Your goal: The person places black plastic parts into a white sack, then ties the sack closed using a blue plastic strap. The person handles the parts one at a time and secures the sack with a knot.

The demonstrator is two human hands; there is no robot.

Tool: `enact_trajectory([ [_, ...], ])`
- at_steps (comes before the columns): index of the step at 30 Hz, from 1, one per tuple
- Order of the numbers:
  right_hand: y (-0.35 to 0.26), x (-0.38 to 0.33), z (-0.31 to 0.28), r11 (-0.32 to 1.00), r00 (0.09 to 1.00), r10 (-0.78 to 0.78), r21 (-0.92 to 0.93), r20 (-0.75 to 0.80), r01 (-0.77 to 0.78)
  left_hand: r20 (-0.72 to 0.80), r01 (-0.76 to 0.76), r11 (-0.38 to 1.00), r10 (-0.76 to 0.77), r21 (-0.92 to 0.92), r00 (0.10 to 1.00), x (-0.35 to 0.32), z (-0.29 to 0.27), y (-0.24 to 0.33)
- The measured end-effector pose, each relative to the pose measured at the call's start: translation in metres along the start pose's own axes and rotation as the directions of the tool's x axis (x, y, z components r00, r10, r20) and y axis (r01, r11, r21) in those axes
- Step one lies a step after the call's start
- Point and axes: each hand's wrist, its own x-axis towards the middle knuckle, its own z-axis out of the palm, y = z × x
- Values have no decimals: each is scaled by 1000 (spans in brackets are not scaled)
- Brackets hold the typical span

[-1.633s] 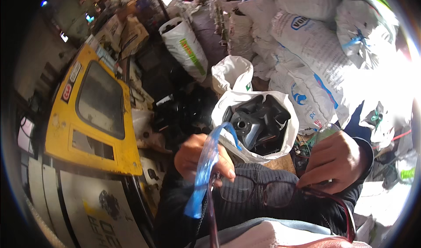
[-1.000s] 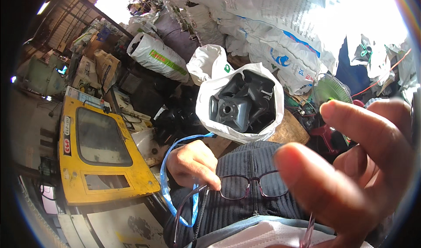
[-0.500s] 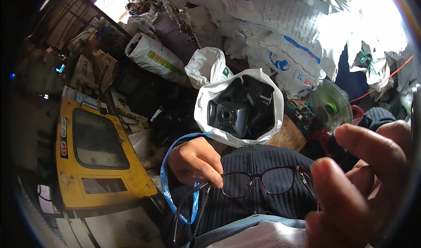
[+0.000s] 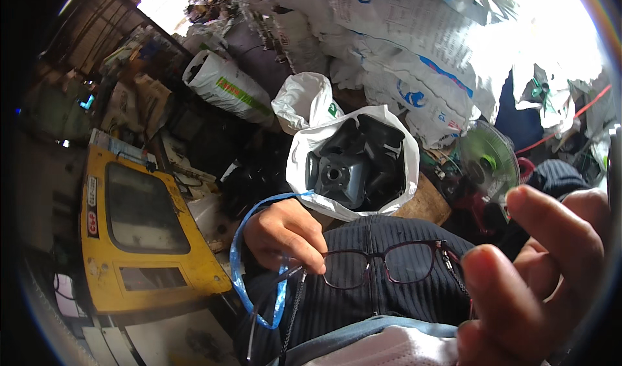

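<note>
One pair of dark-red-framed spectacles (image 4: 376, 255) lies at 5 o'clock from the centre of view, in front of a ribbed black garment (image 4: 405, 298). Its long axis runs from 9 o'clock to slightly above 3; its left temple arm points toward 7 o'clock. The left hand (image 4: 284, 236), at 7 o'clock, pinches the left hinge between thumb and forefinger. A single blue plastic strip (image 4: 236, 269) loops past that hand's 9 o'clock side. The right hand (image 4: 544, 269), at 4 o'clock, is near the lens and blurred, its upper fingertips apart — whether its lower digits grip anything cannot be told. It hides part of the right temple arm.

Two hands, two lenses and one fan (image 4: 487, 162), at 3 o'clock, are counted. One open white sack (image 4: 298, 171) near the centre holds black moulded parts (image 4: 343, 171) — overlapping, hence uncountable. One yellow machine panel (image 4: 146, 256) stands at 8 o'clock; glare obscures 2 o'clock.
</note>
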Motion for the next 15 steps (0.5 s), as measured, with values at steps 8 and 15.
enact_trajectory([
  [8, 32, 13, 9, 940, 969, -208, 303, 134, 160, -241, -3, 1000, -3, -21, 970, -9, 12, 15],
  [15, 64, 0, 43, 767, 950, -218, 641, 223, 26, -568, 28, 977, -148, -213, 810, -13, 11, 7],
])
